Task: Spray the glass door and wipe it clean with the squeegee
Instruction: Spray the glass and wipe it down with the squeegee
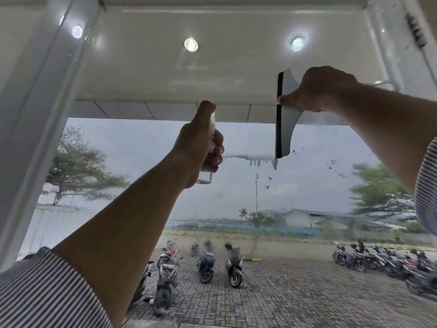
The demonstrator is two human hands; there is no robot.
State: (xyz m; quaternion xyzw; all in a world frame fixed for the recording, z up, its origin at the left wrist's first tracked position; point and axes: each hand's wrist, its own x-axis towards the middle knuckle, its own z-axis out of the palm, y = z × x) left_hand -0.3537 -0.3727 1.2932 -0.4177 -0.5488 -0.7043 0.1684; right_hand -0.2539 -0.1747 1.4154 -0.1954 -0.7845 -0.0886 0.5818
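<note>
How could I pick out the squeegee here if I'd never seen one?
Start at the big glass door, then find the raised right hand. The squeegee is the flat pale-blue tool it grips, blade upright. Unlike the small spray bottle in the left hand, it has a long black strip down one edge.

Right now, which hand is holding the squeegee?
The right hand, the higher one, grips the squeegee by its handle. The left hand, lower down, holds a spray bottle instead.
</note>
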